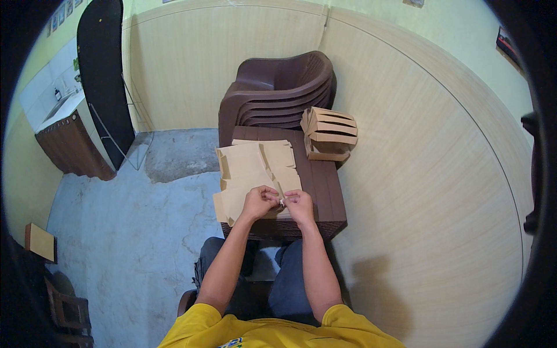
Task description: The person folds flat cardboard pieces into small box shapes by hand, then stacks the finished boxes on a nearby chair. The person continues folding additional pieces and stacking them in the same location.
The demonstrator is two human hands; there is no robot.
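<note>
A flat, creased cardboard box blank lies on the brown table, with a raised folded strip running down it toward me. At the near end of this strip, my left hand and my right hand meet with fingertips pinched together. Both grip the near edge of the cardboard. A small whitish bit shows between the fingertips, too small to name. More flat cardboard peeks out beneath the blank.
The brown slatted table stands against a wood-panelled wall. Folded cardboard boxes sit at its right edge. Stacked brown plastic chairs rise behind it. A sink counter and a tall black board stand at far left.
</note>
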